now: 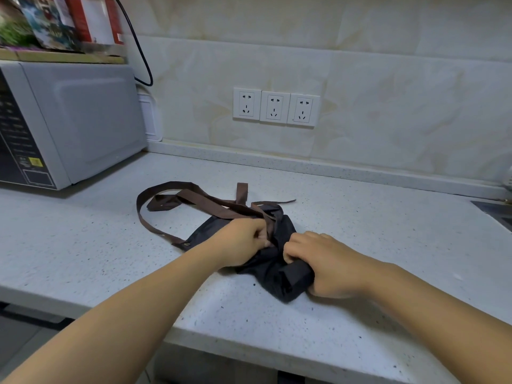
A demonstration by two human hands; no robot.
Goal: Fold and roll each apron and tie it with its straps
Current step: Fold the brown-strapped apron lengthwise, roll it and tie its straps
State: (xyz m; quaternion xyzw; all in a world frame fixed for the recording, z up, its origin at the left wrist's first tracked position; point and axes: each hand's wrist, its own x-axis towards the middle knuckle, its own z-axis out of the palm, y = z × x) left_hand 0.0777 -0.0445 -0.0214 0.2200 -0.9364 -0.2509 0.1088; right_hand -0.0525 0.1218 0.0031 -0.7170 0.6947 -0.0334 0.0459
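Observation:
A dark navy apron (279,270) lies bunched and partly rolled on the speckled white countertop (374,245). Its brown straps (194,196) trail in a loop to the far left, and one strap end (241,191) sticks up behind the bundle. My left hand (243,239) grips the apron where the straps meet the dark cloth, fingers curled. On the right end of the roll, my right hand (324,263) curls over the cloth and presses it down. The hands sit close together over the bundle.
A grey microwave (72,120) stands at the left, with boxes and a wooden board on top and a black cable (141,59) hanging behind it. Three white wall sockets (275,108) sit on the tiled wall. A sink edge (496,209) shows at far right.

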